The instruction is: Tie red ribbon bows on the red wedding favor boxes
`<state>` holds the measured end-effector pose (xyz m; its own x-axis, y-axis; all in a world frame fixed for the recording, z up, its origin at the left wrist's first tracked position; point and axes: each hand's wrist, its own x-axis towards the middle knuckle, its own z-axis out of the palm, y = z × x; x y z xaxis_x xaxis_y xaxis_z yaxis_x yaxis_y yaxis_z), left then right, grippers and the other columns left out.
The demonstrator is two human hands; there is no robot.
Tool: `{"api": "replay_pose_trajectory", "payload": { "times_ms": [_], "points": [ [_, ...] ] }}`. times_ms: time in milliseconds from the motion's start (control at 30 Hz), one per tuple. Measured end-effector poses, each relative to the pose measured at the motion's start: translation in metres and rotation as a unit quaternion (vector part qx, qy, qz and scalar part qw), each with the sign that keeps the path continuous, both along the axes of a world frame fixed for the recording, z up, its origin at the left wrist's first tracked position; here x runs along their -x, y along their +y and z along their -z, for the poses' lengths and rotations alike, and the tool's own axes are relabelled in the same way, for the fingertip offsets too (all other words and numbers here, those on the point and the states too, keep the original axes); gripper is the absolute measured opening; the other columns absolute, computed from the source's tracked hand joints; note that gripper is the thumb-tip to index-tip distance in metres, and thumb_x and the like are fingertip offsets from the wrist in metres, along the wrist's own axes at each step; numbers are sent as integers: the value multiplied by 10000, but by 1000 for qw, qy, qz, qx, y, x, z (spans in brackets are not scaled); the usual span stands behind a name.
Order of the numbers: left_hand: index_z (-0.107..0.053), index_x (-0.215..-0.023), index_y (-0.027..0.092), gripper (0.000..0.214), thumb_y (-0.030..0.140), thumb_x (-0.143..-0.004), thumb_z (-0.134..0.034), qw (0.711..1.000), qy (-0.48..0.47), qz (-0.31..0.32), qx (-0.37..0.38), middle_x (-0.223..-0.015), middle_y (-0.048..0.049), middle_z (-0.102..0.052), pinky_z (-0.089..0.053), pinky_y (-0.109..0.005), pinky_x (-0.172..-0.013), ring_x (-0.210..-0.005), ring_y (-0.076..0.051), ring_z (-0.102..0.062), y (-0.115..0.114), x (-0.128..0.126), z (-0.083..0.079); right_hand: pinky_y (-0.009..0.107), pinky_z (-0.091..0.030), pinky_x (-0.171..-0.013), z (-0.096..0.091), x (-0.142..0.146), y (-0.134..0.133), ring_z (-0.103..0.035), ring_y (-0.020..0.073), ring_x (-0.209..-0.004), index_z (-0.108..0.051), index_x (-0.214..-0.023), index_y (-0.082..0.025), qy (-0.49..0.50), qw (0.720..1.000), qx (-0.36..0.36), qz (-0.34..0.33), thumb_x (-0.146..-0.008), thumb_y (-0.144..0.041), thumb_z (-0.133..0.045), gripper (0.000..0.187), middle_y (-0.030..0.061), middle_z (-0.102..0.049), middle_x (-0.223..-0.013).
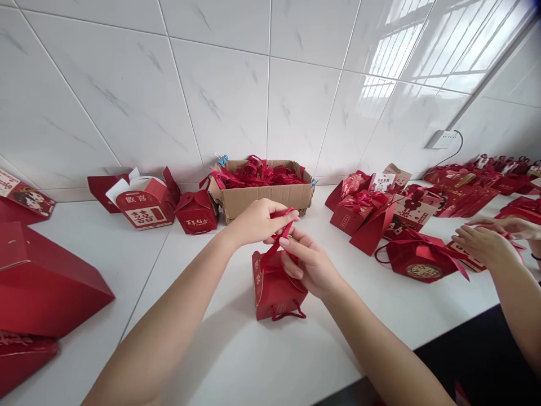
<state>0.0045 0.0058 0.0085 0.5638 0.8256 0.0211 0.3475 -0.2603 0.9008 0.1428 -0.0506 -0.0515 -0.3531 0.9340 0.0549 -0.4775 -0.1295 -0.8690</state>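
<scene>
A small red gift box [273,290] stands on the white counter [203,349] in front of me. A red ribbon [281,231] rises from its top. My left hand [256,221] pinches the ribbon's upper end, fingers closed. My right hand [306,262] is just below and to the right, fingers closed on the same ribbon and resting against the box's top. A loop of ribbon hangs at the box's lower front.
A cardboard carton [262,194] full of red ribbons sits behind the box against the tiled wall. Folded red boxes [147,203] lie left, flat red packaging [42,282] far left, finished boxes [418,259] right. Another person's hands [490,239] work at the right edge.
</scene>
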Motion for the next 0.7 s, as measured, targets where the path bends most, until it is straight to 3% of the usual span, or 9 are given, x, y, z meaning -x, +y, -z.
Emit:
{"api": "replay_pose_trajectory", "payload": {
  "times_ms": [133,233,400,567,700],
  "points": [
    [-658,-922,183,458,594,-865,-464,999,11,-28,-10,-665,-35,-633,-398,-227,-454,-556,-135,-568,-4,17,-2,188,-272,-403,-9,0,3,-417,16,-394,-571,-824,-180,-1,1000,7,30,-797,-323,-678,180,-2,-693,-810],
    [-623,-1071,232,438,585,-823,-552,995,41,-72,-51,-800,-38,-682,-449,-243,-541,-719,-174,-630,-16,33,-8,179,-314,-411,-15,-6,7,-462,31,-410,-562,-821,-180,-15,999,5,35,-788,-310,-688,184,-8,-682,-762],
    [-531,-1227,334,485,516,-791,-641,980,84,-119,-134,-909,0,-692,-493,-272,-644,-793,-178,-647,-45,47,-26,181,-362,-411,-31,-19,15,-524,55,-431,-558,-814,-185,-58,998,-31,-3,-812,-296,-672,159,-40,-616,-681],
    [-518,-1225,337,412,427,-836,-623,964,71,-117,-228,-739,40,-670,-471,-262,-630,-765,-168,-643,-70,49,-34,188,-428,-440,-50,-28,22,-579,77,-468,-607,-827,-172,-149,982,-98,-67,-826,-294,-667,137,-25,-629,-657],
    [-434,-1294,372,472,369,-855,-609,949,85,-95,-288,-800,46,-681,-453,-244,-587,-801,-169,-648,-82,50,-31,190,-473,-479,-58,-29,26,-605,91,-544,-699,-905,-126,-217,963,-135,-91,-852,-334,-639,223,37,-675,-703]
  ]
}}
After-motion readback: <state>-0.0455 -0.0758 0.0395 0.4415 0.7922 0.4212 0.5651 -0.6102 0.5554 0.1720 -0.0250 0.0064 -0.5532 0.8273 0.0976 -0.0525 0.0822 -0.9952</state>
